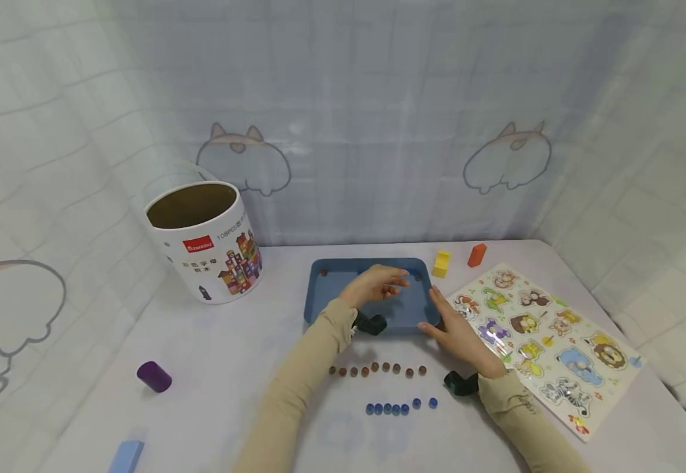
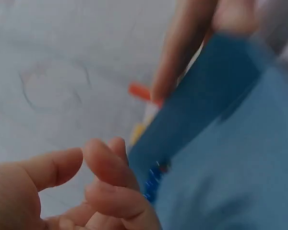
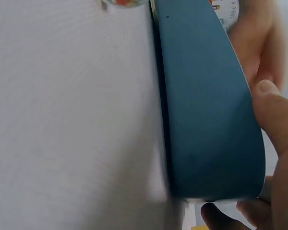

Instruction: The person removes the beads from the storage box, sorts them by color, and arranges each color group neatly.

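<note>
A shallow blue tray (image 1: pixel 331 295) lies on the table in front of me. My left hand (image 1: pixel 376 286) hovers over it with loosely bent fingers, and I see nothing held between thumb and fingertips. The right hand (image 1: pixel 460 336) grips the tray at its near right corner, thumb on the near side and fingers along the right side. Blue beads (image 2: pixel 152 184) and a brown bead (image 2: pixel 164 166) lie in one tray corner, blurred in the left wrist view. Another brown bead (image 1: pixel 323 272) is at the far left corner. Nearer me are a row of brown beads (image 1: pixel 365 372) and a row of blue beads (image 1: pixel 387 408).
A white printed bucket (image 1: pixel 213 263) stands at the back left. A purple cylinder (image 1: pixel 154 376) and a light blue block (image 1: pixel 126 457) lie at left. Behind the right hand are a yellow block (image 1: pixel 441 264), an orange block (image 1: pixel 477 255) and an animal puzzle board (image 1: pixel 547 341).
</note>
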A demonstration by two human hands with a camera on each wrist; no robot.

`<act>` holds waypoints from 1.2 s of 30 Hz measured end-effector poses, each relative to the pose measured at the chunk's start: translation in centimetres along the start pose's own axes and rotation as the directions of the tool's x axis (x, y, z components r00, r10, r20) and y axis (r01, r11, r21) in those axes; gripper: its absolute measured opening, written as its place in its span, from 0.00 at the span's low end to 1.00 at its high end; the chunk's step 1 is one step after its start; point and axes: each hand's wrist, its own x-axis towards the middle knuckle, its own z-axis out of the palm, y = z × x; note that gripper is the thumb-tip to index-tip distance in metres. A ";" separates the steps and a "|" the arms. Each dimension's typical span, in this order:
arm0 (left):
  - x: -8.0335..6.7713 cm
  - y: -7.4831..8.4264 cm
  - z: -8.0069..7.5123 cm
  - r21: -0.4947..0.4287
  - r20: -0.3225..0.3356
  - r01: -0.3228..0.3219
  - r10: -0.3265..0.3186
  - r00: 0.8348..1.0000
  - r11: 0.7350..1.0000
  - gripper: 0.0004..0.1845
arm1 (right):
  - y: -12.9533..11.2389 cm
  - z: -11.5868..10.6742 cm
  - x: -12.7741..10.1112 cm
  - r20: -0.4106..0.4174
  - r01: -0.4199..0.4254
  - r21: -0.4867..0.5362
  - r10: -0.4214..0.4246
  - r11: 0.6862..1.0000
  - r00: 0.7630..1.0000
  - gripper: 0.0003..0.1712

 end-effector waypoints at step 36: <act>-4.2 -0.5 -4.7 0.055 0.072 -0.108 0.104 0.992 0.993 0.22 | 0.0 0.0 -0.1 0.007 -0.014 -0.003 0.014 1.000 1.000 0.48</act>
